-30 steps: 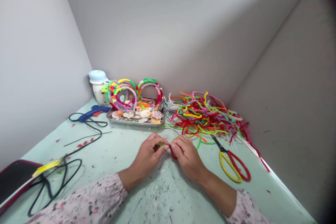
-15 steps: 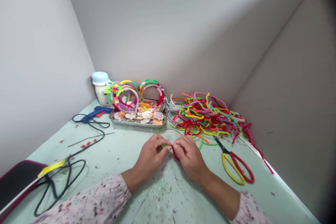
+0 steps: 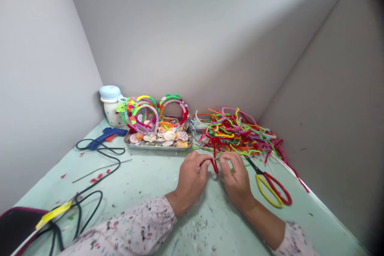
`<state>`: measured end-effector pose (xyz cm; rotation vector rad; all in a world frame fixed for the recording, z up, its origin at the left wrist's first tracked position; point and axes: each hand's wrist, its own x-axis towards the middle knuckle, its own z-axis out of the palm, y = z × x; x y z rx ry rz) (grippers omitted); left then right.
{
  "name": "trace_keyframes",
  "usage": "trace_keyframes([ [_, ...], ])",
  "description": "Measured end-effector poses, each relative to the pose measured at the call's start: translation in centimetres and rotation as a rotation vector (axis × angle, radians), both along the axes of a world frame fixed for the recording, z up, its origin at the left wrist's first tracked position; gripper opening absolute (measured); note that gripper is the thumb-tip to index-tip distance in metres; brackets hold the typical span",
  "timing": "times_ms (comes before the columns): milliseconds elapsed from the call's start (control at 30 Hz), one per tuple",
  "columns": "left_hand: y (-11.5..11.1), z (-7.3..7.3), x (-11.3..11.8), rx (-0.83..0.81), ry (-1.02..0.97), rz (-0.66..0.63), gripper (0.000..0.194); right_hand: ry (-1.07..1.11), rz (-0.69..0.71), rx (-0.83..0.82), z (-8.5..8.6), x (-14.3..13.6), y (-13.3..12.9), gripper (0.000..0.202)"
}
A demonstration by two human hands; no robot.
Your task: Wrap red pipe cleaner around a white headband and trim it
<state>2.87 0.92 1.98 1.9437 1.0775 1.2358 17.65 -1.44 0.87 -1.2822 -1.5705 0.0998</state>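
The left hand and right hand now stand further right, nearer the scissors, than half a second ago. Their fingertips, almost meeting then, are a little apart, and more of the red stem shows between them: a bent length dipping toward the counter. For the work in hand, this suggests the bend is being reshaped or let out; the piece appears unfinished. The left thumb and forefinger are closed on the stem. The right thumb and forefinger pinch a thin, pale strand bridging the gap; whether strand and stem are one piece cannot be told. A red length rising behind may belong to the pile.

Far side: the tray, carrying shells and hoops, and the pile form a barrier just beyond the hands. Right: the scissors lie near the right hand, with the counter's edge beyond them. Left: open surface extends to the cord and gun. Near side: the surface between the forearms is open, scattered with specks.
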Motion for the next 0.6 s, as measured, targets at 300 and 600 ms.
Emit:
trace_keyframes([
  [300, -0.15, -0.92, -0.46, -0.079, -0.163, -0.003, 0.019, -0.105, 0.068, -0.102, 0.04, -0.34, 0.06, 0.029],
  [600, 0.22, -0.99, -0.70, -0.062, -0.108, 0.043, 0.025, -0.087, 0.193, -0.080, -0.01, -0.44, -0.55, 0.034],
])
